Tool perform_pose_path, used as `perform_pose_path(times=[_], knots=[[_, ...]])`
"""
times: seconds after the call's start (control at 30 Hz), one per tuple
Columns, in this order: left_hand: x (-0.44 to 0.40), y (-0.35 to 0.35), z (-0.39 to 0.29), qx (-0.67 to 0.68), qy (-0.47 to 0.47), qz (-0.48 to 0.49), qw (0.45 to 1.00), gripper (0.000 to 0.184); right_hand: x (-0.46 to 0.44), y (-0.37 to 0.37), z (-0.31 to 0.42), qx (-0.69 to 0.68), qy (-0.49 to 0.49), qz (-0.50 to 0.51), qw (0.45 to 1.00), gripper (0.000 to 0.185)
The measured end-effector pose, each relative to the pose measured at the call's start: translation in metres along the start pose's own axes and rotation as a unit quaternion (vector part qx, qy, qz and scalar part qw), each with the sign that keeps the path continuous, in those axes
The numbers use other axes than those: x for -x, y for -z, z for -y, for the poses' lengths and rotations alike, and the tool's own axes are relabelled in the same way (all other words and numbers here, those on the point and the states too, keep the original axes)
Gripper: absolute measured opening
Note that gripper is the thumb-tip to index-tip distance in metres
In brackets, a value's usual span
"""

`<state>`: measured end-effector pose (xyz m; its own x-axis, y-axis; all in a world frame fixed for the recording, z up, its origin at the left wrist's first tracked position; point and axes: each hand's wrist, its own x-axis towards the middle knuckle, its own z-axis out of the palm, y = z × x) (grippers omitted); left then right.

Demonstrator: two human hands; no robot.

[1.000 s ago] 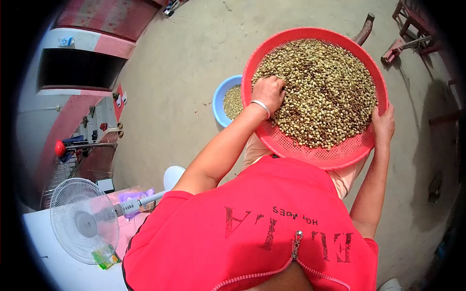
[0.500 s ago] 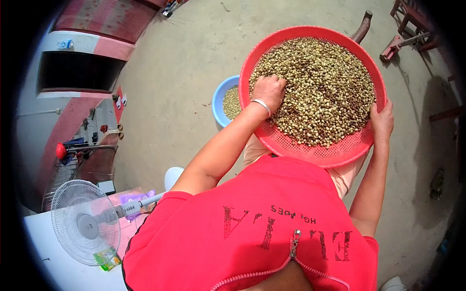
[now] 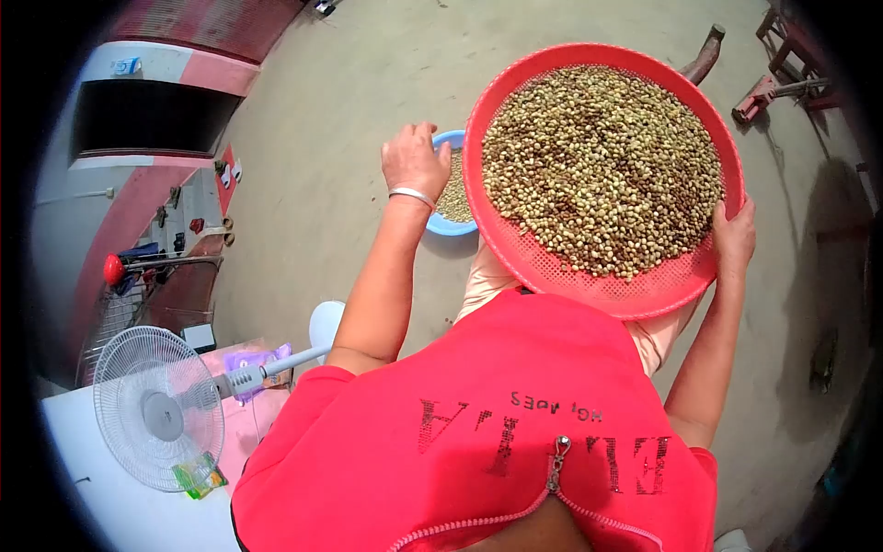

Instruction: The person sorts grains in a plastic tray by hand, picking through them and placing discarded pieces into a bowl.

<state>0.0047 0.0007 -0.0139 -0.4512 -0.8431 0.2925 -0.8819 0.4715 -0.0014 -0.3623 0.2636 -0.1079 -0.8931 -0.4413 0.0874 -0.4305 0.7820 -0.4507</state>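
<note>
A round red sieve (image 3: pixel 607 299) rests on my lap, filled with green and brown beans (image 3: pixel 602 166). My right hand (image 3: pixel 734 235) grips its right rim, with the thumb on the inner side. My left hand (image 3: pixel 416 164) is off the sieve, over the left edge of a blue basin (image 3: pixel 451 226) on the floor. Its fingers are curled, and whatever lies between them is hidden. Paler beans (image 3: pixel 455 195) lie in the basin, which the hand and the sieve partly cover.
A white fan (image 3: pixel 161 414) stands at the lower left beside a white surface (image 3: pixel 83 451) with a green packet (image 3: pixel 198 476). A curved piece of wood (image 3: pixel 706 55) lies beyond the sieve. Wooden furniture (image 3: pixel 796 51) stands at the upper right.
My left hand has left the beans in the sieve and moved left to the blue basin. The right hand still holds the rim.
</note>
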Motion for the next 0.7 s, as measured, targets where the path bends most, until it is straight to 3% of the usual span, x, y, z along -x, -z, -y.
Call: perform_pose_path(times=[0.1,0.17,0.3,0.4,0.47,0.7], knots=[[0.003,-0.003,-0.02,0.055,-0.043,-0.011,0.998,0.019,-0.005,-0.004,-0.006,-0.02,0.008,0.003,1.0,0.053],[0.007,-0.015,-0.046,0.181,-0.089,0.102,0.974,0.016,-0.007,-0.007,-0.009,-0.018,0.011,-0.001,1.0,0.053],[0.011,-0.022,-0.086,0.165,-0.193,0.129,0.958,0.013,-0.002,0.001,-0.002,-0.022,0.002,0.01,1.0,0.053],[0.011,-0.043,-0.095,0.193,-0.208,0.105,0.953,0.014,-0.002,0.001,-0.002,-0.009,-0.006,0.013,1.0,0.053],[0.011,-0.04,-0.101,0.186,-0.183,0.153,0.953,0.019,-0.003,0.001,-0.003,-0.006,-0.007,0.012,1.0,0.054],[0.01,-0.05,-0.11,0.158,-0.181,0.179,0.954,0.02,-0.002,0.004,-0.001,-0.013,-0.019,0.036,0.999,0.054]])
